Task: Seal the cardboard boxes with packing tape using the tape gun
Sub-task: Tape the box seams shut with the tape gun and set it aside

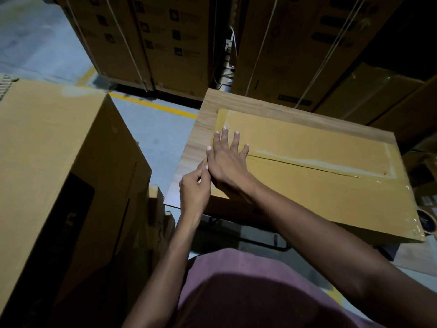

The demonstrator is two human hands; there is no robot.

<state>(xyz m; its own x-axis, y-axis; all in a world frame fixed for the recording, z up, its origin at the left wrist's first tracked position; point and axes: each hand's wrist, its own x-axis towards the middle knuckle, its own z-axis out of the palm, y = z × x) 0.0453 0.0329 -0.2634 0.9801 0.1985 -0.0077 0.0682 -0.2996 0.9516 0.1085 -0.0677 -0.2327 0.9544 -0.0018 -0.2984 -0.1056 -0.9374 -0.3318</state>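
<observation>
A flat cardboard box point(319, 185) lies on a small wooden table point(196, 138), its top seam covered by a strip of clear packing tape point(319, 162). My right hand point(227, 159) lies flat with spread fingers on the box's left end. Just left of it, my left hand point(195, 188) has its fingertips pinched together at the box's left edge, apparently on a tape end, though what they hold is too small to make out. A roll of tape point(428, 221) shows at the right edge, partly hidden behind the box. No tape gun is in view.
A large cardboard box point(59, 174) stands close on the left. Strapped stacks of cartons point(153, 43) line the back, with more boxes at the right. Grey floor with a yellow line point(151, 104) lies between them.
</observation>
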